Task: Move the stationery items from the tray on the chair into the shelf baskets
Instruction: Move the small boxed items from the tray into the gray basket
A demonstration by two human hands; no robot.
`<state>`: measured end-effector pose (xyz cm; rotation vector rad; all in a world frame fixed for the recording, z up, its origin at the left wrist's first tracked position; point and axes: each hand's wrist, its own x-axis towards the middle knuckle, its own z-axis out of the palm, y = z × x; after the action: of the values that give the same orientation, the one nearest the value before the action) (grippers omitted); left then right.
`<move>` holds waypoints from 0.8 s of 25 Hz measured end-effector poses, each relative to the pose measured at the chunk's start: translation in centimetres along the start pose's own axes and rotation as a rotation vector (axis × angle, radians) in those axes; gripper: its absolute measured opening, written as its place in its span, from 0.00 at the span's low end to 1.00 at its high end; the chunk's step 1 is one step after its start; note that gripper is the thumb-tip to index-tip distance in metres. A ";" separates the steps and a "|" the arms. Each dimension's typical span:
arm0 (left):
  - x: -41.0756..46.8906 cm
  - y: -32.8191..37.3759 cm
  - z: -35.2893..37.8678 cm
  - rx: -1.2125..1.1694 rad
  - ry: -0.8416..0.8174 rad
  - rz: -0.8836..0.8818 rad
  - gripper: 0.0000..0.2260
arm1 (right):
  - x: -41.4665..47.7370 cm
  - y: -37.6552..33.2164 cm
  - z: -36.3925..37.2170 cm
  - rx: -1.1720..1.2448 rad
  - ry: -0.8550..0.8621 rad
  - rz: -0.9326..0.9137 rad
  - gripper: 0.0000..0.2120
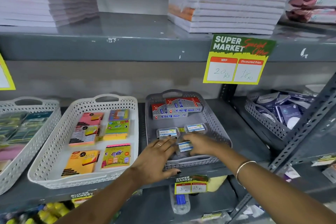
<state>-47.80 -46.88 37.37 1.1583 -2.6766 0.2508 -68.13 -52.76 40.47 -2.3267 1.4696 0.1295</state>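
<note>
A grey lattice basket (216, 120) on the middle shelf holds two red-and-silver boxes (177, 108) at the back and small clear cases with blue-white labels. One clear case (167, 132) lies under the fingertips of my left hand (156, 156), which reaches flat over the basket's front rim. Another case (196, 128) sits at the right. My right hand (199, 144) rests inside the basket, its fingers around a third labelled case (185, 146). The tray and the chair are out of view.
A white basket (54, 151) of sticky-note pads stands to the left, with another white basket (27, 114) further left. A grey basket (263, 114) of dark packets is at the right behind a slanted metal upright (305, 129). Paper stacks fill the upper shelf; price signs hang from shelf edges.
</note>
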 end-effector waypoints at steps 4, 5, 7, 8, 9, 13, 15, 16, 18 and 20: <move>0.1 0.1 0.1 -0.031 0.050 -0.005 0.30 | 0.7 -0.8 0.3 0.043 0.013 -0.035 0.26; 0.1 0.1 0.1 -0.040 0.048 -0.007 0.30 | 0.7 -0.6 0.2 0.047 0.015 -0.029 0.26; 0.1 0.1 0.3 -0.049 0.044 -0.017 0.30 | 0.5 -0.2 0.1 0.070 0.005 -0.029 0.27; 0.1 0.1 0.3 -0.047 0.038 -0.020 0.30 | 0.5 -0.1 0.2 0.075 0.002 -0.028 0.26; 0.1 0.1 0.3 -0.044 0.028 -0.022 0.30 | 0.4 -0.2 0.2 0.069 0.000 -0.020 0.25; 0.2 0.1 0.1 -0.063 -0.005 -0.024 0.31 | 0.9 -1.0 0.5 0.054 0.011 -0.003 0.23; 0.2 0.1 0.1 -0.067 -0.018 -0.026 0.32 | 0.9 -1.3 0.6 0.066 0.013 -0.006 0.24; 0.2 0.1 0.0 -0.061 -0.016 -0.024 0.32 | 1.0 -1.3 0.6 0.063 0.015 -0.009 0.24; 0.2 0.1 -0.1 -0.056 -0.020 -0.024 0.32 | 0.9 -1.2 0.6 0.059 0.017 -0.020 0.25; 0.1 0.1 -0.1 -0.056 -0.027 -0.026 0.33 | 0.7 -1.0 0.5 0.078 0.016 -0.028 0.25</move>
<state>-47.95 -46.86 37.54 1.1875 -2.6716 0.1553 -66.86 -52.77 40.13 -2.2900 1.4227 0.0451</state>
